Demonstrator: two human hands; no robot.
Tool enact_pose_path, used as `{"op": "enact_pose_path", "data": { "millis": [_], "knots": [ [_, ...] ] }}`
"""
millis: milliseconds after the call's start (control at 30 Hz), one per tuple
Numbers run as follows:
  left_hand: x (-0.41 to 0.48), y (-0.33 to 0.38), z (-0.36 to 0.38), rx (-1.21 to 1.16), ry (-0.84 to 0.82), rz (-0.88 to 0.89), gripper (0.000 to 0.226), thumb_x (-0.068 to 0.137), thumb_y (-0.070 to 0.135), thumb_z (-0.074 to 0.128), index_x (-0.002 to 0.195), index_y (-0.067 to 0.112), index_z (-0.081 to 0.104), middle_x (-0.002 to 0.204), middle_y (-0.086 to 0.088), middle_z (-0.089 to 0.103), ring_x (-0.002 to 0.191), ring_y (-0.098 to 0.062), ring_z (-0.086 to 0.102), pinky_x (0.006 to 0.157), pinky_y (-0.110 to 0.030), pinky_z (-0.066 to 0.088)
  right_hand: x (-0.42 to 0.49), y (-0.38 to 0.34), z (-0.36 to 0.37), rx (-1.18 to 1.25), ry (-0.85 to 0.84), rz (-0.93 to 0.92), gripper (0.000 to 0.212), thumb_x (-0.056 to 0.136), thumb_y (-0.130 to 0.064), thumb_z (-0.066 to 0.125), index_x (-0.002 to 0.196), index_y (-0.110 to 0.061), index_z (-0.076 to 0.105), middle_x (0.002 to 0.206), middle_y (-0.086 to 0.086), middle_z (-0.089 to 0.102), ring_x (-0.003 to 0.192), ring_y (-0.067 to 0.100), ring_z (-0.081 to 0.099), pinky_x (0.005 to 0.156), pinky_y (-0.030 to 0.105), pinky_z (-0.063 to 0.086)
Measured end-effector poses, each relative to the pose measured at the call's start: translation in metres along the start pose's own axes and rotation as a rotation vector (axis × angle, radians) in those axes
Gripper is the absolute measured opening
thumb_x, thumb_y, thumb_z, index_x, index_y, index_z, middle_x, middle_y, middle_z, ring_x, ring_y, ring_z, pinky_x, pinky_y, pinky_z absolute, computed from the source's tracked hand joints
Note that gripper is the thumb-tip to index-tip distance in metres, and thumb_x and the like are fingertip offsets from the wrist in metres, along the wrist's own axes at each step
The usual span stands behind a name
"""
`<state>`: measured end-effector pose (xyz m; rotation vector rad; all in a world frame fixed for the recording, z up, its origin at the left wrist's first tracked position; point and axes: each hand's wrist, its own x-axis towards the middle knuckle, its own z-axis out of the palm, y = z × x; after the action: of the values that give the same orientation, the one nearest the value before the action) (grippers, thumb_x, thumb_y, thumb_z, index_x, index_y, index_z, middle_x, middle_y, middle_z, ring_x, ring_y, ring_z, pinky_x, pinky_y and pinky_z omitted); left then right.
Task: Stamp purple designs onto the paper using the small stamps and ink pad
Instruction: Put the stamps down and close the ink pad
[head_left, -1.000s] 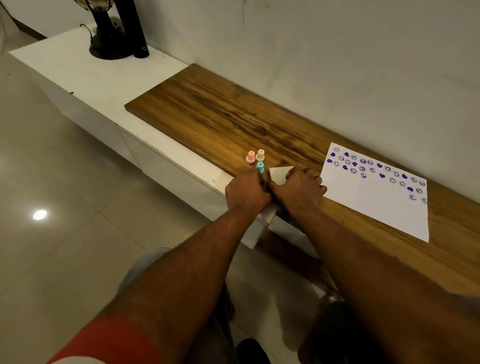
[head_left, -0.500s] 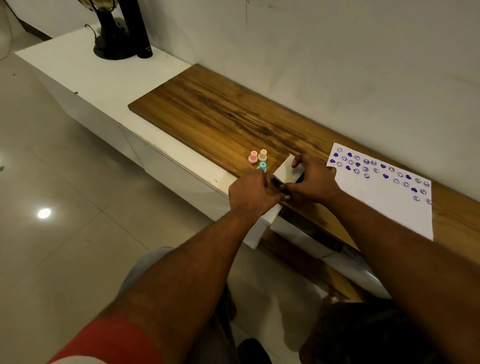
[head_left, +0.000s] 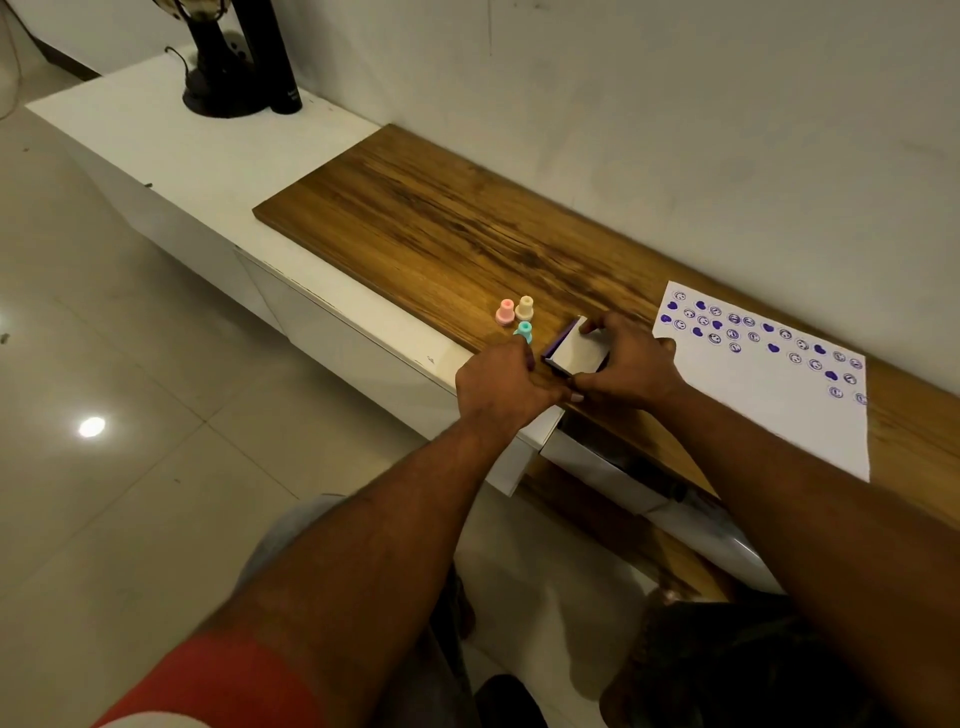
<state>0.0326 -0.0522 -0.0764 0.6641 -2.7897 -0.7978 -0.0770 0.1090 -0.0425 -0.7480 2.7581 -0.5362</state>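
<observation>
A small white ink pad case (head_left: 577, 349) with a purple edge sits tilted on the wooden top. My right hand (head_left: 631, 364) grips it from the right, fingers on its far and near sides. My left hand (head_left: 503, 387) touches its near left corner. Just left of the case stand three small stamps: pink (head_left: 504, 312), cream (head_left: 525, 308) and teal (head_left: 524, 331), the teal one partly behind my left hand. A white paper (head_left: 789, 415) with rows of purple faces and hearts lies to the right.
The wooden top (head_left: 441, 228) lies on a white cabinet (head_left: 171, 140) against a wall. A black lamp base (head_left: 218, 88) and a black cylinder (head_left: 275, 67) stand at the far left. A drawer (head_left: 613, 467) below my hands is slightly out. Tiled floor lies to the left.
The ink pad case has gone from lying flat under both hands to tilted up, with a purple edge showing. My right hand has shifted onto its right side.
</observation>
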Motion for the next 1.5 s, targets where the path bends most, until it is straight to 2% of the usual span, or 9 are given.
{"op": "enact_pose_path", "data": {
  "millis": [200,433,600,867,1100,1233,1367,1500],
  "knots": [
    [0.001,0.001,-0.001,-0.022,-0.015,-0.017,0.08,0.055,0.09,0.073,0.102,0.026,0.065,0.09,0.009,0.06,0.081,-0.011,0.059,0.067,-0.029,0.048,-0.002,0.0,0.003,-0.012,0.047,0.013,0.079,0.066,-0.058,0.083,0.132,-0.031,0.049,0.133,-0.003,0.06,0.12,0.024,0.057,0.099,0.046,0.037],
    [0.002,0.001,0.001,-0.021,-0.028,-0.027,0.078,0.058,0.089,0.073,0.103,0.026,0.065,0.089,0.009,0.06,0.081,-0.011,0.059,0.067,-0.028,0.045,-0.007,0.0,0.003,-0.036,0.107,0.006,0.079,0.067,-0.068,0.078,0.132,-0.031,0.052,0.133,-0.002,0.061,0.12,0.025,0.056,0.101,0.049,0.038],
    [0.002,0.0,0.004,-0.026,0.017,-0.025,0.067,0.063,0.081,0.077,0.101,0.027,0.068,0.087,0.01,0.059,0.076,-0.009,0.06,0.063,-0.026,0.043,-0.012,-0.004,0.009,-0.023,0.122,0.012,0.079,0.067,-0.067,0.077,0.132,-0.031,0.053,0.133,0.0,0.061,0.12,0.026,0.056,0.103,0.05,0.038],
    [0.003,0.0,0.004,-0.044,0.028,-0.045,0.066,0.058,0.081,0.081,0.095,0.028,0.066,0.083,0.012,0.06,0.072,-0.008,0.058,0.061,-0.026,0.043,-0.011,-0.011,0.01,-0.026,0.097,0.059,0.077,0.069,-0.062,0.082,0.134,-0.031,0.054,0.136,0.0,0.059,0.124,0.026,0.052,0.106,0.051,0.036],
    [0.005,0.0,0.003,-0.024,0.004,-0.027,0.065,0.062,0.078,0.081,0.1,0.026,0.068,0.087,0.009,0.06,0.076,-0.01,0.058,0.066,-0.028,0.046,-0.011,-0.014,0.008,-0.02,0.086,0.094,0.077,0.069,-0.061,0.082,0.134,-0.03,0.054,0.134,0.0,0.06,0.122,0.025,0.055,0.106,0.05,0.038],
    [0.004,0.0,0.003,-0.009,0.008,-0.013,0.063,0.066,0.074,0.081,0.104,0.025,0.069,0.092,0.007,0.066,0.081,-0.011,0.062,0.067,-0.028,0.047,-0.011,-0.016,0.007,-0.021,0.075,0.117,0.075,0.068,-0.062,0.082,0.132,-0.033,0.055,0.135,-0.001,0.061,0.122,0.024,0.056,0.104,0.048,0.039],
    [0.005,0.004,-0.003,0.008,-0.036,-0.017,0.073,0.06,0.084,0.076,0.103,0.027,0.067,0.089,0.009,0.063,0.079,-0.011,0.06,0.065,-0.028,0.045,-0.005,-0.015,0.004,-0.038,0.002,0.095,0.07,0.071,-0.059,0.083,0.131,-0.036,0.056,0.138,-0.001,0.06,0.125,0.026,0.054,0.104,0.049,0.037],
    [0.004,0.008,-0.007,0.044,-0.022,0.033,0.076,0.053,0.092,0.072,0.096,0.03,0.063,0.081,0.012,0.057,0.073,-0.008,0.055,0.061,-0.026,0.041,0.012,-0.006,-0.009,-0.136,-0.038,0.067,0.074,0.07,-0.068,0.079,0.134,-0.041,0.057,0.14,-0.003,0.059,0.13,0.028,0.051,0.106,0.052,0.035]
  ]
}}
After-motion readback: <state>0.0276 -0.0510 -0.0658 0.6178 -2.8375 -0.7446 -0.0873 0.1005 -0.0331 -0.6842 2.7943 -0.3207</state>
